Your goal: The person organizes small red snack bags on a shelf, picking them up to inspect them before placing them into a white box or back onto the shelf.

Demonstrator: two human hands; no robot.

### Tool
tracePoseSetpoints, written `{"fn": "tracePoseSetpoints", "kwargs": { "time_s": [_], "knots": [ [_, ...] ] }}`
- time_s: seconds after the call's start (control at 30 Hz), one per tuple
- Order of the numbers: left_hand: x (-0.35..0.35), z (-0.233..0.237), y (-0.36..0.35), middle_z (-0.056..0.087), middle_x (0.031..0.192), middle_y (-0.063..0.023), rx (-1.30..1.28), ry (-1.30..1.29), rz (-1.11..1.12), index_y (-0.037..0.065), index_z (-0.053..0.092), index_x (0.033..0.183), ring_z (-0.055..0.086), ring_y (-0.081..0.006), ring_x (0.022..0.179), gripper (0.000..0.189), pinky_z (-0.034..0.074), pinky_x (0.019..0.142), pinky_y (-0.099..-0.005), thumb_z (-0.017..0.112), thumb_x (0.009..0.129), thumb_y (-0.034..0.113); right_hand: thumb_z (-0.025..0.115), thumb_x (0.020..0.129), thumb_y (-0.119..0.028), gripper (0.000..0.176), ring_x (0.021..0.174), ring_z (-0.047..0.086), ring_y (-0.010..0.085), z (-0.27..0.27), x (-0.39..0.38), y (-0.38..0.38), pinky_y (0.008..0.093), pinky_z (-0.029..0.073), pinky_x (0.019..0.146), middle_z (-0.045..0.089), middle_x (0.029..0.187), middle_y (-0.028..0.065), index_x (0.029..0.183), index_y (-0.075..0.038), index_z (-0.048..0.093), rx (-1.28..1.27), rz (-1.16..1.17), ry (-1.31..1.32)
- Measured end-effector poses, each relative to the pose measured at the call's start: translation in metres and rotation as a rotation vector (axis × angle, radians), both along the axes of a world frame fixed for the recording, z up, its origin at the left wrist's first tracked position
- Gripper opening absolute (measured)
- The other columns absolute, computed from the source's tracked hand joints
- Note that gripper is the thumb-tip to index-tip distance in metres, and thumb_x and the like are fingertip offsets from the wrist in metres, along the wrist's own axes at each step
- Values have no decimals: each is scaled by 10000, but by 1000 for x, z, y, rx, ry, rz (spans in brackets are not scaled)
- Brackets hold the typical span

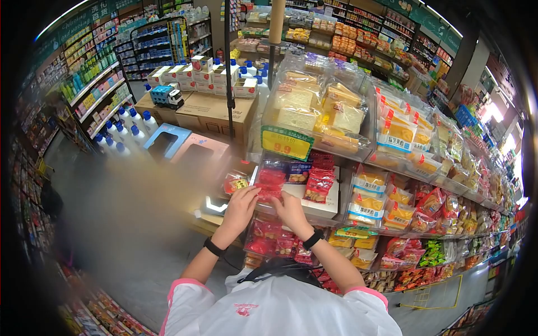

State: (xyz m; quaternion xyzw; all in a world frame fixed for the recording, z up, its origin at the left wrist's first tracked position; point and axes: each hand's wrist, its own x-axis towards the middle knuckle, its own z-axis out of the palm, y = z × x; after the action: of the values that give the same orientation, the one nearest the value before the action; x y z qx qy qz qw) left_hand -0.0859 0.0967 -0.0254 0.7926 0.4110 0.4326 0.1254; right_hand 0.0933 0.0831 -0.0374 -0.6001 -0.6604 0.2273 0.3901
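Observation:
Both hands are at a small stack of red snack packets (271, 180) at the left end of a white box. My left hand (241, 206) has its fingertips on the packets' near-left edge. From the right, my right hand (292, 211) grips the lower edge, its thumb and fingers bent in. More red packets (320, 183) lie in an overlapping row on the white box (330, 206). Behind them sits a dark blue packet (297, 171). A red and yellow packet (236, 183) lies just beyond my left hand.
Clear bins of bread (302, 101) rise above, with a yellow price sign (286, 143). Red packets (269, 235) fill a lower bin. Packaged cakes (367, 193) stand right. Cartons (216, 109), a toy truck (167, 96) and white bottles (136, 134) are left. A blur covers the lower left.

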Motion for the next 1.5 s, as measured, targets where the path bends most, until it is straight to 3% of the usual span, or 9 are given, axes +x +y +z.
{"fn": "tracePoseSetpoints", "kwargs": {
  "time_s": [0.1, 0.2, 0.3, 0.5, 0.7, 0.8, 1.1, 1.3, 1.5],
  "knots": [
    [-1, -8, 5, 624, 1056, -146, 42, 72, -16, 6, 621, 1082, 555, -306, 1023, 262, 436, 898, -393, 572, 825, 18, 651, 827, -193, 273, 739, 584, 436, -7, 2, 5, 459, 458, 663, 604, 748, 275, 828, 76, 609, 16, 6, -48],
    [2, -8, 8, 633, 1020, -134, 92, 116, -26, 6, 625, 1031, 558, -304, 1004, 241, 430, 894, -402, 579, 795, 14, 675, 809, -207, 275, 690, 602, 407, 7, 9, 10, 432, 465, 629, 599, 681, 265, 805, 66, 645, -293, 29, 98],
    [8, 1, 10, 631, 987, -129, 102, 165, -36, 16, 605, 986, 558, -313, 982, 205, 415, 883, -414, 586, 782, 6, 695, 792, -238, 296, 659, 626, 369, -9, 17, 22, 405, 473, 617, 608, 657, 250, 817, 56, 668, -256, 53, -46],
    [6, 14, 16, 619, 996, -146, -68, 154, -101, 18, 577, 949, 543, -324, 1039, 184, 388, 923, -435, 545, 768, -1, 707, 774, -287, 347, 733, 637, 371, -17, 34, 29, 396, 487, 673, 640, 766, 249, 893, 38, 674, -413, 188, 27],
    [-1, 13, 35, 610, 1119, -152, 9, 189, -165, 18, 594, 1016, 521, -324, 1126, 235, 383, 955, -433, 530, 791, -3, 654, 825, -236, 300, 859, 625, 381, -18, 24, 23, 402, 488, 743, 644, 908, 239, 1017, -5, 645, -102, 258, 4],
    [-2, 14, 41, 619, 1117, -139, -32, 201, -152, 26, 601, 1048, 515, -323, 1143, 244, 383, 964, -428, 534, 815, 6, 606, 864, -159, 259, 640, 657, 217, -9, 23, 23, 344, 507, 619, 649, 778, 149, 1053, 17, 589, -148, 308, 23],
    [-16, 17, 60, 635, 1082, -112, -111, 191, -295, 35, 654, 967, 530, -307, 1107, 186, 428, 934, -411, 599, 790, 19, 657, 832, -180, 334, 682, 662, 297, -22, 15, 27, 386, 505, 633, 639, 778, 210, 1046, 42, 531, 74, 74, -156],
    [-9, 16, 59, 635, 996, -101, -24, 258, -230, 26, 667, 842, 554, -280, 1009, 95, 449, 891, -384, 627, 757, 21, 685, 781, -119, 315, 705, 654, 342, 16, 2, 3, 411, 499, 628, 628, 735, 227, 994, 38, 514, -196, -42, 126],
    [-9, 11, 66, 632, 945, -82, -47, 202, -271, 33, 661, 809, 565, -274, 959, 54, 453, 855, -379, 648, 760, 54, 671, 756, -109, 248, 709, 630, 386, -8, 11, 10, 428, 480, 622, 612, 722, 227, 892, 32, 519, 54, 41, -13]
  ]
}}
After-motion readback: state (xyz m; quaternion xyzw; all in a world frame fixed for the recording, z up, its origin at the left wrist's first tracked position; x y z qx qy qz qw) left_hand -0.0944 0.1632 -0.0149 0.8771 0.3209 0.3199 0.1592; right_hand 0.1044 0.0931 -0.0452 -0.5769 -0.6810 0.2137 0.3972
